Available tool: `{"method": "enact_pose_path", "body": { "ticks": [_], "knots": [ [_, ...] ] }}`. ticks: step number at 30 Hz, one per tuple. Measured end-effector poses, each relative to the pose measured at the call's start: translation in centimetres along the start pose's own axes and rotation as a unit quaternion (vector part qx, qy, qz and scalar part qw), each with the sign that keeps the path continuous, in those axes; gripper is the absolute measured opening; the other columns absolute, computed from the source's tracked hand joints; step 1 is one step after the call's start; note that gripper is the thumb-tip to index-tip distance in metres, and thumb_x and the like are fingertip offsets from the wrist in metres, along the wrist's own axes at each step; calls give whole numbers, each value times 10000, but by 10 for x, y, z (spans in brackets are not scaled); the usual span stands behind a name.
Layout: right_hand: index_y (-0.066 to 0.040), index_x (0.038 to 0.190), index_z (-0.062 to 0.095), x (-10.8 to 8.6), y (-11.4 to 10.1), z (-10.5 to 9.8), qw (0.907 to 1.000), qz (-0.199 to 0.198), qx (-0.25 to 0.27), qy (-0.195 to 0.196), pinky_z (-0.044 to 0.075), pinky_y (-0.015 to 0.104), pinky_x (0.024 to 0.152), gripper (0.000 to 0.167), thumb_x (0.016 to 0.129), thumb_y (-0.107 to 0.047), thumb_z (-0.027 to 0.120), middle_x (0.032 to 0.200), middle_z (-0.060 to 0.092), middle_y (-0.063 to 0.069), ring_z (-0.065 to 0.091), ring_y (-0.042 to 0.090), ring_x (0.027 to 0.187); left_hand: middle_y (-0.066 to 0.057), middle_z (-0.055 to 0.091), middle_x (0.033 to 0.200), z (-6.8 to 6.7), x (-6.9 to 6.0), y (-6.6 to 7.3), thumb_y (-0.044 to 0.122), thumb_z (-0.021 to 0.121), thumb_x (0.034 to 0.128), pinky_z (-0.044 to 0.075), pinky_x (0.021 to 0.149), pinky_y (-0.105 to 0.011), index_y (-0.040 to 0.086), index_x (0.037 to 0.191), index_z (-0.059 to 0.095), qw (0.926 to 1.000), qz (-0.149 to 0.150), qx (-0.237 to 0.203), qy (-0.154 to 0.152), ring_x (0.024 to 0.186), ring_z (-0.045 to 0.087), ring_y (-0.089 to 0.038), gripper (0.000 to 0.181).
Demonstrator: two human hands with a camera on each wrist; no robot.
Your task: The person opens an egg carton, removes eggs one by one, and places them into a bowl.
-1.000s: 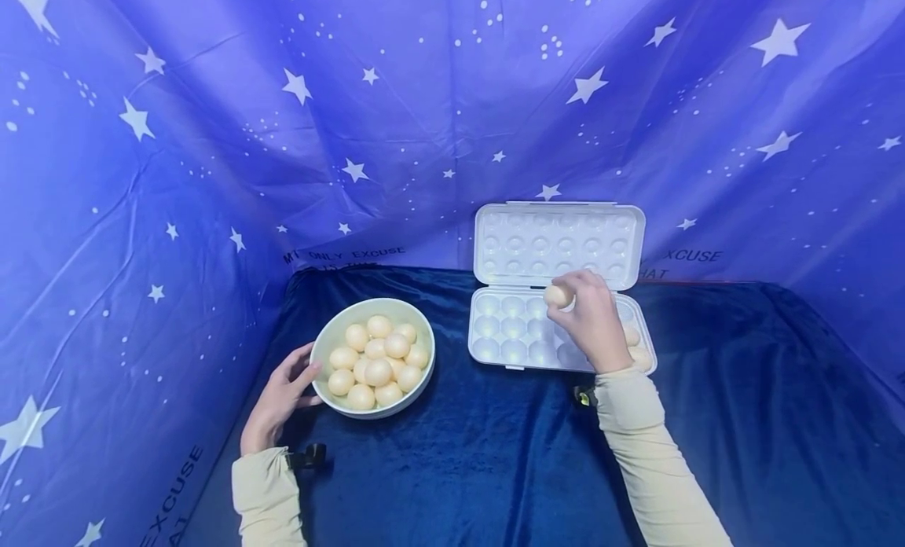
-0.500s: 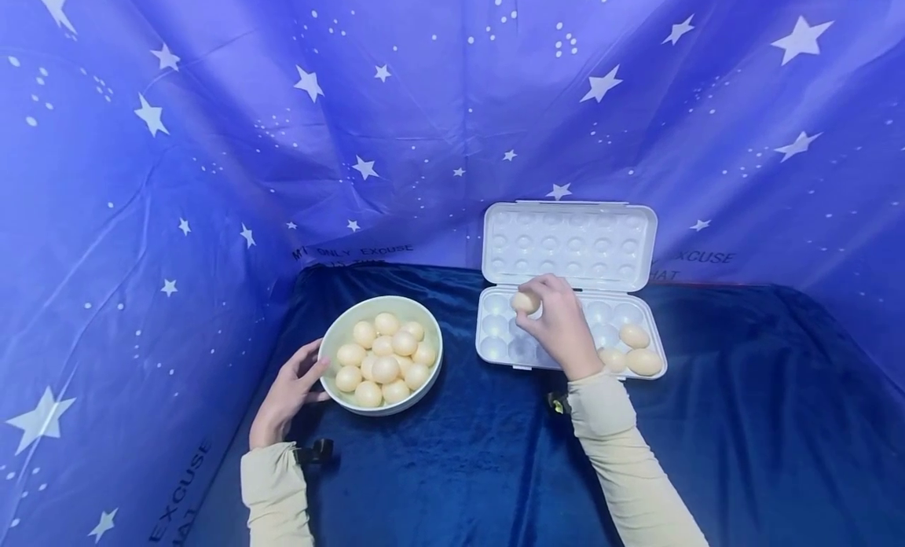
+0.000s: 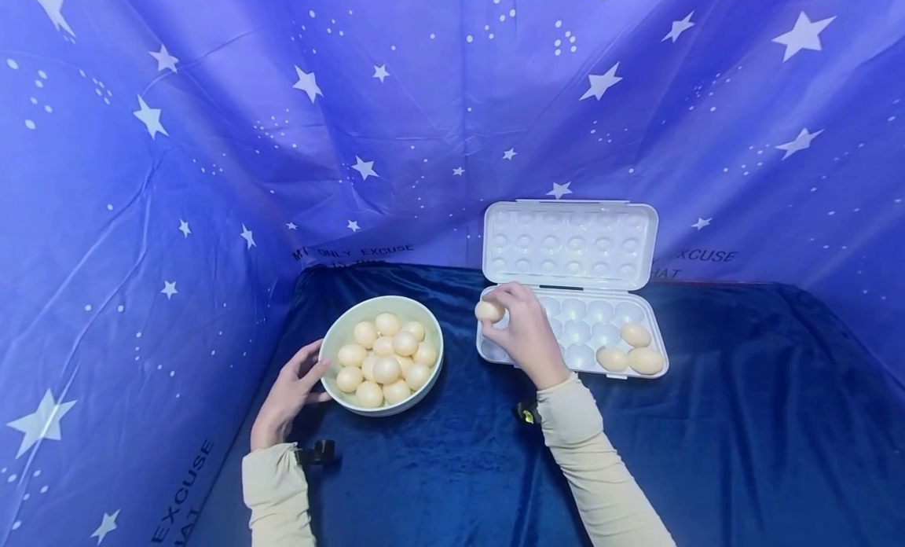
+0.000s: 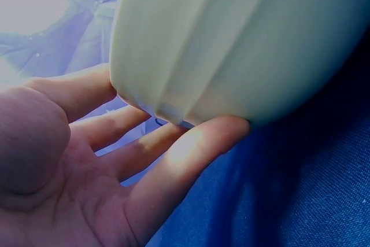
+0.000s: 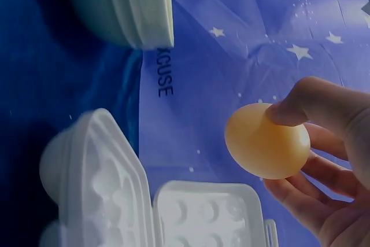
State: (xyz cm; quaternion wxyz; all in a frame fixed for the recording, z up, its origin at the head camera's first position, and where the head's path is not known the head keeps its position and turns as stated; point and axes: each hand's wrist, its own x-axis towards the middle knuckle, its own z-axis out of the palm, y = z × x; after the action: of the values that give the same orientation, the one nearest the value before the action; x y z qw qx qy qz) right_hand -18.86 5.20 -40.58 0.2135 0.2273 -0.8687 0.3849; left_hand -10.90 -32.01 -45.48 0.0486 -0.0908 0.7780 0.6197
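Note:
A pale green bowl (image 3: 327, 390) with several cream-coloured eggs (image 3: 386, 369) in it stands on the left part of the table. My left hand (image 3: 286, 391) touches its left outer side, with fairly straight, spread fingers (image 4: 173, 166) against the wall. In my right hand (image 3: 526, 331) an egg (image 5: 266, 140) is pinched between thumb and fingertips. That hand is above the left end of a white egg box (image 3: 580, 357), hiding some of its hollows. Three eggs lie in the box at its right end: one egg (image 3: 635, 335) behind two at the front.
The box's raised lid (image 3: 569, 248) leans back near a blue star-patterned curtain (image 3: 424, 122). A dark blue velvety cloth (image 3: 424, 484) covers the table. Between the bowl and the box lies a strip of cloth.
Over the last second my right hand has carried the egg leftward across the box to its left end, uncovering the eggs at the right. My left hand stays at the bowl.

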Motion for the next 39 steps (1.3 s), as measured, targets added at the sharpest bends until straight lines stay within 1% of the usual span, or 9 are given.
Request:
{"method": "enact_pose_path", "body": {
  "ticks": [4, 7, 12, 17, 24, 29, 32, 36, 39],
  "knots": [
    [-23, 1009, 731, -2, -6, 8, 9998, -181, 83, -28, 516, 416, 886, 306, 711, -26, 804, 1035, 666, 95, 579, 283, 1019, -274, 453, 1423, 0, 0, 0, 209, 521, 1048, 622, 705, -296, 36, 1513, 344, 10000, 11, 9, 32, 1028, 609, -157, 527],
    [-38, 990, 731, -3, -10, 14, 9993, -332, 138, -43, 522, 404, 865, 287, 711, -25, 801, 1020, 660, 78, 578, 266, 998, -277, 451, 1427, 1, 1, -1, 206, 521, 1047, 622, 703, -297, 31, 1512, 343, 10000, 18, 25, 30, 1029, 610, -161, 527],
    [-51, 977, 735, -5, -16, 25, 9988, -430, 180, -166, 533, 384, 857, 278, 711, -34, 814, 1016, 661, 65, 581, 250, 985, -277, 449, 1431, 0, 1, -1, 211, 522, 1047, 622, 711, -299, 34, 1515, 338, 10000, -12, 48, 24, 1043, 611, -176, 533],
    [-51, 999, 742, -7, -24, 36, 9980, -425, 234, -414, 547, 369, 845, 294, 716, -45, 819, 1036, 666, 67, 588, 245, 984, -270, 444, 1441, 0, 1, 0, 237, 526, 1046, 621, 726, -300, 42, 1520, 333, 10000, -26, 16, -25, 1064, 610, -189, 548],
    [-54, 1012, 743, -7, -32, 52, 9955, -533, 300, -718, 542, 361, 819, 278, 740, -71, 793, 1041, 676, 56, 579, 228, 960, -275, 444, 1438, -1, 0, 0, 234, 528, 1045, 621, 719, -300, 38, 1520, 331, 10000, -7, 2, -41, 1043, 619, -182, 551],
    [-70, 1026, 737, -7, -36, 63, 9922, -581, 264, -1066, 537, 354, 870, 267, 768, -119, 786, 1070, 677, 45, 573, 221, 997, -276, 433, 1452, -1, 1, 0, 231, 525, 1046, 623, 722, -309, 34, 1522, 324, 10000, 5, -6, -73, 1057, 617, -195, 553],
    [-73, 1030, 735, -9, -39, 71, 9900, -630, 205, -1245, 530, 364, 905, 260, 781, -132, 778, 1081, 676, 44, 569, 220, 1019, -279, 432, 1447, -1, 0, -1, 227, 524, 1047, 622, 725, -308, 28, 1522, 320, 9999, 19, -33, -95, 1039, 618, -166, 554],
    [-73, 1036, 734, -10, -41, 78, 9879, -688, 178, -1375, 526, 395, 911, 259, 792, -143, 789, 1078, 675, 51, 572, 227, 1029, -280, 437, 1441, -1, 1, -2, 220, 526, 1046, 622, 723, -305, 25, 1519, 324, 10000, 32, -54, -77, 1027, 617, -158, 550],
    [-75, 1047, 733, -10, -42, 81, 9872, -686, 195, -1425, 525, 404, 922, 258, 812, -159, 799, 1084, 674, 48, 576, 226, 1041, -276, 435, 1446, -2, 2, -3, 224, 526, 1046, 622, 725, -304, 28, 1520, 323, 10000, 26, -40, -63, 1045, 613, -181, 552]
  ]
}}
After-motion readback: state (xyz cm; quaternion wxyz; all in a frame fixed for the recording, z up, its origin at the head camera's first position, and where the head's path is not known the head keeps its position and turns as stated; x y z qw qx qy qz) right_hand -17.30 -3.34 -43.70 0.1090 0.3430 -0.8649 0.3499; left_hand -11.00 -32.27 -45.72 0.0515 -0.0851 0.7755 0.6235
